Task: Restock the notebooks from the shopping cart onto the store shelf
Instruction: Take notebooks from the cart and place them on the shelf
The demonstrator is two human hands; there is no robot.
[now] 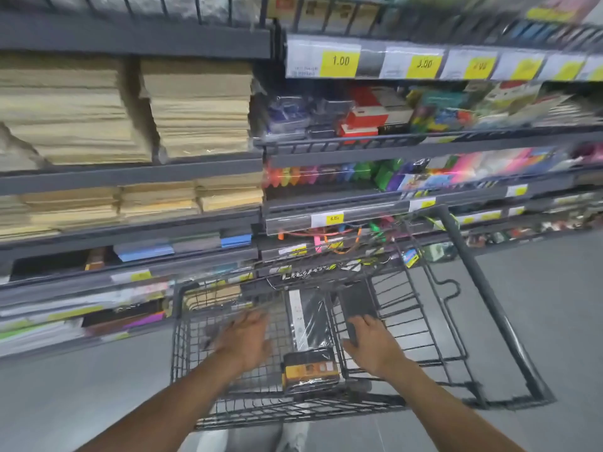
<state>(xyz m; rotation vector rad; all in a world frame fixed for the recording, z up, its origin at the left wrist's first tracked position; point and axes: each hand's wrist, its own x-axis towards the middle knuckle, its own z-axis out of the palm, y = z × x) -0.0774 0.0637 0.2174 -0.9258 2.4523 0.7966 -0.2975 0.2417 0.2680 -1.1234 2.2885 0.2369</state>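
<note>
I have both hands down in the cart (182, 324) beside the shelf (130, 246): my left hand (246, 339) spread and empty, my right hand (372, 345) seemingly curling onto a dark notebook (357, 303), though blur hides the grip. A wrapped pack (310, 324) lies between them, within reach for lifting out.

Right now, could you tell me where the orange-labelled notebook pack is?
In the head view, the pack lies in the cart, at its near end, between the left hand and right hand.

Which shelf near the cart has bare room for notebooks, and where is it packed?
Free: the dark gap left of the blue notebooks, above the cart. Packed: the paper stacks above and the coloured stationery shelves to the right.
</note>
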